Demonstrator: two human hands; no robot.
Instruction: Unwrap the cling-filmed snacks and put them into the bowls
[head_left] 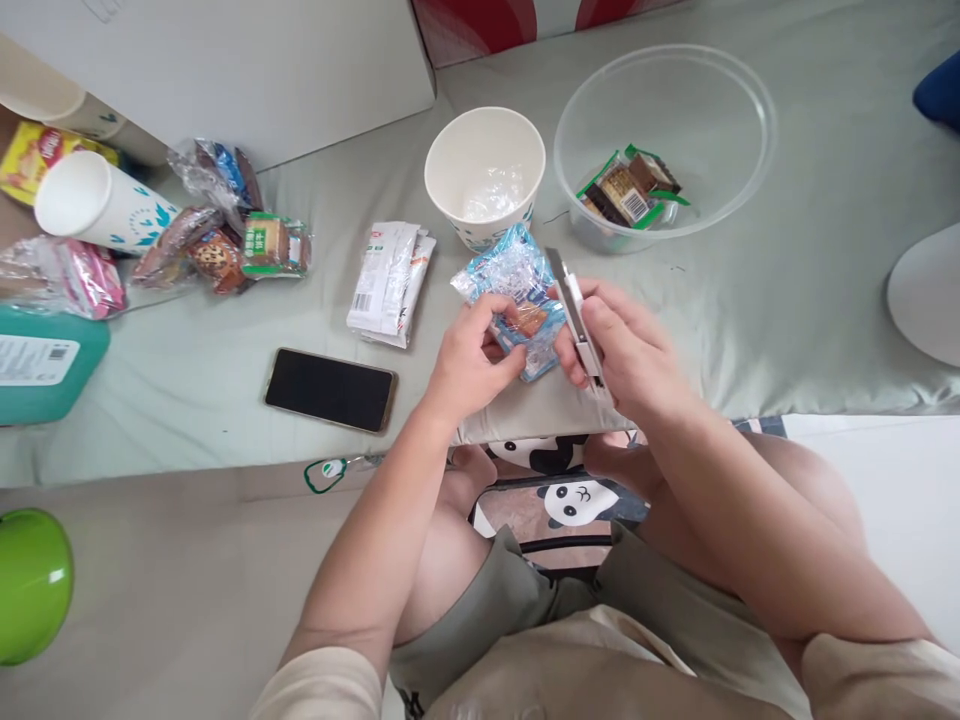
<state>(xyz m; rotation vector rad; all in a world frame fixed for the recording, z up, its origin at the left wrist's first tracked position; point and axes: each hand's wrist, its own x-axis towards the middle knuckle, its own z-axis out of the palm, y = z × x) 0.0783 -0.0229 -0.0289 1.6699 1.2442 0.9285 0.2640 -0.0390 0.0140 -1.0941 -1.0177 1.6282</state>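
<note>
My right hand (pixel 626 345) grips a utility knife (pixel 577 325) with its blade pointing up and away from me. Under my left hand (pixel 476 355) lies a shiny blue-and-clear snack packet (pixel 517 275), and my curled thumb and fingers hold its near side. The knife is just to the right of the packet; whether the two touch I cannot tell. Right behind the packet stands a white paper bucket (pixel 486 170) with clear plastic wrap (pixel 495 195) inside. A clear plastic bowl (pixel 720 190) at the back right holds several green-edged wrapped snacks (pixel 630 190).
White sachets (pixel 384 280) and a black phone (pixel 330 388) lie left of my hands. Farther left are several wrapped snacks (pixel 225 245), a tipped paper cup (pixel 101 205) and a teal container (pixel 45 365). A white box (pixel 262 70) stands behind; a green round object (pixel 30 585) is below.
</note>
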